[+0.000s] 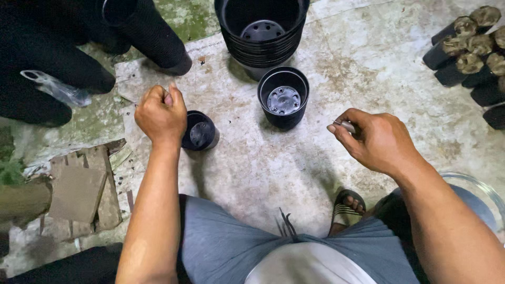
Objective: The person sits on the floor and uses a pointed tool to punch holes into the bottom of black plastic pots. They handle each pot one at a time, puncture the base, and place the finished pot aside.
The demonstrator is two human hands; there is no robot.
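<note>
Right hand (381, 142), nearest: fingers curled, thumb and forefinger pinched on a small pale metallic object (347, 125). Only its end shows past the fingertips, pointing left toward the pots; its kind and full length cannot be told. The hand hangs above the concrete floor (336, 79), touching nothing else.

Left hand (160, 113): closed to a loose fist, knuckles up, thumb pressed against the forefinger. Something thin may be nipped there, too small to tell. The fist sits just beside and partly over the rim of a small black pot (200, 131).

Small black pot: on the floor, tilted, mouth facing up and toward the camera, grey base disc visible inside.

Medium black pot (283, 97), further out between the two hands: upright, mouth up, round, glossy black plastic, grey base with drain holes.

Beyond it, a stack of larger black pots (261, 31), nested, upright, at the far edge of the floor patch.

Far right: black seedling bags (471, 55) packed with brown fibre, lying bunched.
</note>
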